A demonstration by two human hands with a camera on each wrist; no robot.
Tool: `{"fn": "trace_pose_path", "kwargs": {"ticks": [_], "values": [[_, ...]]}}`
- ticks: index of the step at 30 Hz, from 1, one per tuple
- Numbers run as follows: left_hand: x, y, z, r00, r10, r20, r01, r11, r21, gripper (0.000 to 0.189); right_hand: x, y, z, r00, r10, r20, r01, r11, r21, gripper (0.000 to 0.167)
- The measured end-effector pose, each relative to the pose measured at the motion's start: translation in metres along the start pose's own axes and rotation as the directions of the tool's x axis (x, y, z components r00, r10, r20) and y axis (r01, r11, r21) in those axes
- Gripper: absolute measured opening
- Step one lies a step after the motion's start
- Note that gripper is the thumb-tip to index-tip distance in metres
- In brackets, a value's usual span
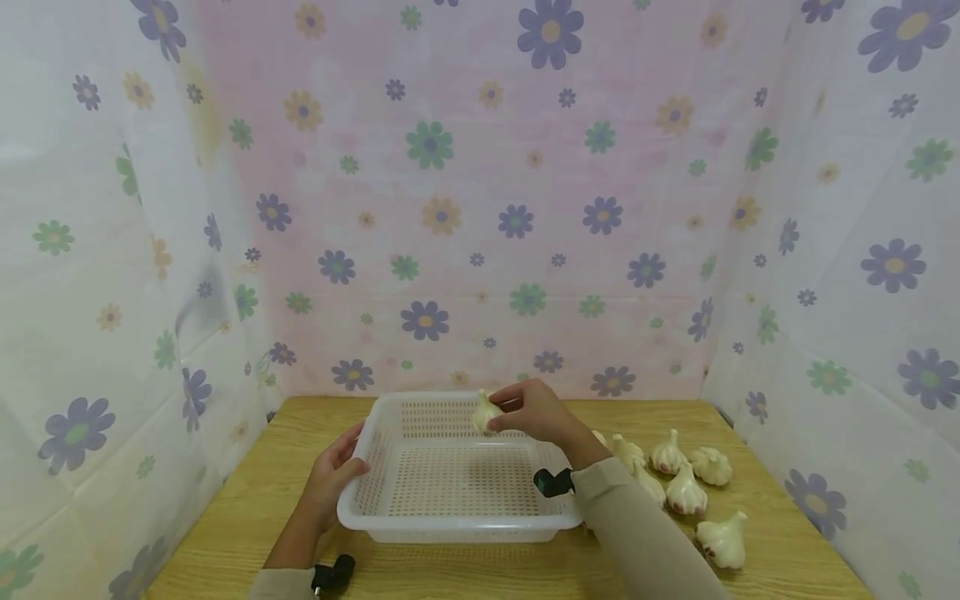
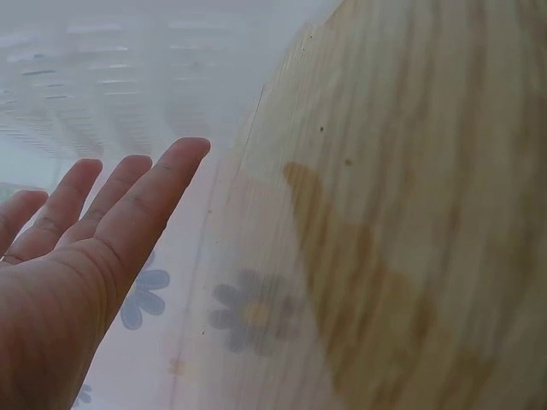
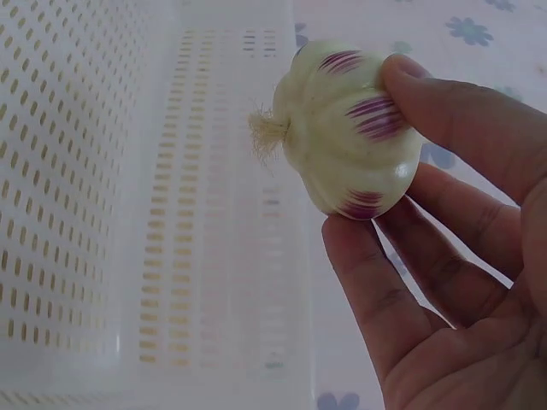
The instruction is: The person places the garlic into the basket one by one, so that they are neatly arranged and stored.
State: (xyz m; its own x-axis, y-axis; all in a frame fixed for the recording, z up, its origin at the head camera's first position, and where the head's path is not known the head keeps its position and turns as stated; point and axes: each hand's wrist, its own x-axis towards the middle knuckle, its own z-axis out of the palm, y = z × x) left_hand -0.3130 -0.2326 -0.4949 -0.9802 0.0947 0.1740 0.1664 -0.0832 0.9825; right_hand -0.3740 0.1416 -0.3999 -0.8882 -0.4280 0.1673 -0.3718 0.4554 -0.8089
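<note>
My left hand [image 1: 330, 475] rests at the left side of a white plastic basket [image 1: 457, 523], its thumb at the rim. In the left wrist view its fingers [image 2: 141, 201] extend nearly straight beside the basket's outer wall. My right hand [image 1: 536, 412] pinches a garlic bulb [image 1: 484, 414] between thumb and fingers, over the far right part of the basket. The right wrist view shows this bulb [image 3: 355, 137] pale with purple streaks, its root tuft pointing towards the basket's slotted wall [image 3: 179, 205].
Several more garlic bulbs [image 1: 686, 490] lie on the wooden table [image 1: 247, 500] to the right, some partly behind the right forearm. One bulb [image 1: 723, 540] sits nearer the front. Flower-patterned sheets [image 1: 480, 250] close off the back and both sides.
</note>
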Motion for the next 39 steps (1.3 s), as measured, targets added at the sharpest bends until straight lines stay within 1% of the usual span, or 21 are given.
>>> {"fn": "trace_pose_path", "kwargs": {"ticks": [4, 7, 11, 14, 16, 20, 25, 29, 31, 34, 39], "values": [[0.001, -0.001, -0.001, 1.000, 0.004, 0.008, -0.003, 1.000, -0.002, 0.070, 0.009, 0.000, 0.009, 0.999, 0.024, 0.021, -0.024, 1.000, -0.019, 0.047], [0.002, -0.003, -0.001, 1.000, 0.002, -0.003, -0.002, 1.000, -0.003, 0.070, 0.016, -0.001, 0.016, 0.999, 0.040, 0.033, -0.040, 0.999, -0.026, 0.046], [0.002, -0.004, -0.001, 1.000, -0.002, -0.012, 0.002, 1.000, -0.002, 0.069, 0.023, -0.004, 0.025, 0.997, 0.059, 0.047, -0.059, 0.998, 0.003, 0.043], [0.002, -0.003, -0.003, 1.000, 0.002, 0.013, -0.002, 1.000, 0.011, 0.071, 0.027, -0.005, 0.033, 0.996, 0.077, 0.053, -0.079, 0.996, 0.030, 0.040], [0.002, -0.002, -0.005, 1.000, 0.008, 0.027, -0.009, 0.999, 0.045, 0.072, 0.030, -0.006, 0.038, 0.994, 0.094, 0.057, -0.097, 0.995, 0.038, 0.038], [0.005, 0.006, -0.010, 0.998, 0.006, 0.068, -0.016, 0.989, 0.144, 0.078, 0.035, -0.006, 0.045, 0.990, 0.124, 0.068, -0.127, 0.991, 0.038, 0.034], [0.009, 0.019, -0.012, 0.992, -0.050, 0.114, 0.021, 0.969, 0.246, 0.086, 0.042, -0.008, 0.050, 0.986, 0.145, 0.087, -0.149, 0.988, 0.032, 0.033], [0.011, 0.025, -0.010, 0.992, -0.060, 0.110, 0.022, 0.948, 0.318, 0.084, 0.047, -0.009, 0.057, 0.985, 0.132, 0.108, -0.137, 0.990, 0.045, 0.035], [0.011, 0.026, -0.009, 0.993, -0.059, 0.099, 0.022, 0.941, 0.337, 0.084, 0.049, -0.010, 0.061, 0.984, 0.133, 0.116, -0.139, 0.989, 0.045, 0.035], [0.012, 0.026, -0.007, 0.994, -0.057, 0.092, 0.023, 0.942, 0.335, 0.084, 0.053, -0.010, 0.068, 0.981, 0.149, 0.121, -0.155, 0.987, 0.044, 0.036], [0.013, 0.026, -0.004, 0.994, -0.032, 0.108, -0.006, 0.943, 0.332, 0.084, 0.060, -0.008, 0.082, 0.976, 0.184, 0.114, -0.191, 0.981, 0.046, 0.034]]}}
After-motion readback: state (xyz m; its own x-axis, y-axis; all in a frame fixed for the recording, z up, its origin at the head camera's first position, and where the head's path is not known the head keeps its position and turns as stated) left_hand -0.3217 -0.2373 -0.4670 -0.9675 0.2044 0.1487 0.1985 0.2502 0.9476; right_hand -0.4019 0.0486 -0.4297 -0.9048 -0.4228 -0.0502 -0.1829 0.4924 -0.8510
